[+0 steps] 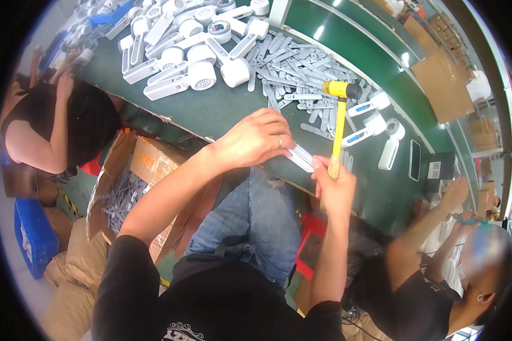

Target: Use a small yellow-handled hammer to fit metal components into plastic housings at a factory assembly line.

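Note:
My left hand (260, 139), with a ring on one finger, is closed on one end of a white, long device handle (302, 158) near the table's front edge. My right hand (337, 188) grips a hammer (339, 122) with a yellow-and-black head and a wooden lower handle, its head raised upward. The right thumb and fingertips meet the near end of the white handle. Just beyond my hands lies a pile of slim grey strips (301, 77). Whatever the left fingers cover of the white handle is hidden.
White handheld devices with round grilled heads (202, 75) are heaped at the far left. Others (389, 145) lie at right, beside a phone (415, 160). A carton of grey strips (111, 182) stands below left. Co-workers sit left (68, 125) and right (415, 284).

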Demonstrator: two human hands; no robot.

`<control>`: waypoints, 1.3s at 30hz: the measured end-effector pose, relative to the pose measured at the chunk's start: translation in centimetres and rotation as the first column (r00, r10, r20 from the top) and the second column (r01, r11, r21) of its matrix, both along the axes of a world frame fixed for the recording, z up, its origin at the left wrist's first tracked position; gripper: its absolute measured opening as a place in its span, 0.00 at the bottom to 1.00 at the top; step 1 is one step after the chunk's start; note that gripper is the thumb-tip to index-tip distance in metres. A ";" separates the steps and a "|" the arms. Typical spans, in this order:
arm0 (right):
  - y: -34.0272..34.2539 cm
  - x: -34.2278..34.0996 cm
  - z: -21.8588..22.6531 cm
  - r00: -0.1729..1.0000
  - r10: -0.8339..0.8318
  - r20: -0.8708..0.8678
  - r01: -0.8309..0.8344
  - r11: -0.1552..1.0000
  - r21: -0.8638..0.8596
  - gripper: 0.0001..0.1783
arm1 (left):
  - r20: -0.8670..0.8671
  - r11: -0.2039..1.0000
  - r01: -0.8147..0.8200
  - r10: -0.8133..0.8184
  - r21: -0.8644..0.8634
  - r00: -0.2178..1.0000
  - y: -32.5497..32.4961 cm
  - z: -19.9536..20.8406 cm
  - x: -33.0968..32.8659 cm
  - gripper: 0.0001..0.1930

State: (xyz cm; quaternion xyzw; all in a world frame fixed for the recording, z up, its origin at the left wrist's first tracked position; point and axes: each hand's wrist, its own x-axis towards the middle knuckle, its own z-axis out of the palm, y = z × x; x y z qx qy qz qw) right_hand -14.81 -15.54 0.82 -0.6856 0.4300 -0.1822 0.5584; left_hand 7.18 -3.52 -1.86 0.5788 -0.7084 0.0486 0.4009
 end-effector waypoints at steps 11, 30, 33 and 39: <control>-0.9 -0.3 -1.9 0.980 -0.108 0.164 0.000 0.836 0.549 0.24 | 0.065 0.999 -0.007 0.004 0.046 0.998 -0.2 0.3 -0.2 0.10; 8.0 -11.8 3.3 0.953 0.018 -0.304 -0.080 0.978 -0.194 0.29 | 0.193 0.988 0.142 -0.152 0.064 0.969 -1.9 0.6 -0.6 0.11; 8.5 -11.5 2.3 0.941 0.024 -0.339 -0.145 0.931 -0.335 0.29 | 0.186 0.988 0.145 -0.153 0.060 0.971 -2.2 0.5 -0.6 0.11; 8.2 -11.8 3.0 0.942 0.028 -0.335 -0.141 0.938 -0.317 0.29 | 0.183 0.987 0.146 -0.157 0.074 0.970 -2.4 0.7 -0.6 0.11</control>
